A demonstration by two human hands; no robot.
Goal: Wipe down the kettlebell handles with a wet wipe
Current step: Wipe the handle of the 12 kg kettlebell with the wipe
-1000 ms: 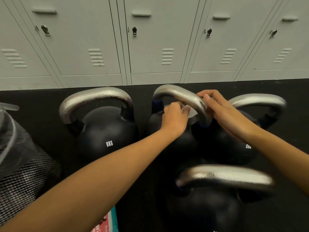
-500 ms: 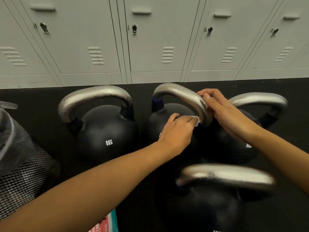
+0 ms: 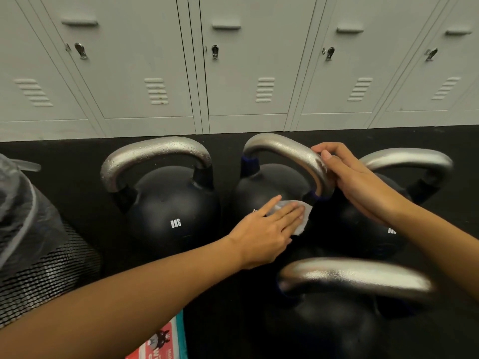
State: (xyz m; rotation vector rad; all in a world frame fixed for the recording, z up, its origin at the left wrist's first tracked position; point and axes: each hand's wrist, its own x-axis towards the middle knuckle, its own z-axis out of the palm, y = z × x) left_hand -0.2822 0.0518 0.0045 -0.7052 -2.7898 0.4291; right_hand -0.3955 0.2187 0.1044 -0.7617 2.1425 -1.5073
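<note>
Several black kettlebells with silver handles stand on the dark floor. The middle kettlebell [image 3: 269,185] has its handle [image 3: 287,151] arching up at centre. My left hand [image 3: 267,229] lies flat with straight fingers and presses a white wet wipe [image 3: 302,216] against the middle kettlebell's black body, below the handle's right leg. My right hand [image 3: 355,180] rests against the right side of that handle, thumb and fingers curled round it. The left kettlebell's handle [image 3: 155,156] is beaded with water drops.
A right kettlebell [image 3: 404,161] stands behind my right hand and a near one [image 3: 355,278] below it. Grey lockers [image 3: 238,73] line the back wall. A mesh bin with a plastic liner [image 3: 31,229] is at left. A red and teal wipe pack [image 3: 160,343] lies at the bottom edge.
My left hand has come down off the underside of the middle handle with the wipe and flattened onto the kettlebell's body. My right hand has stayed on the handle.
</note>
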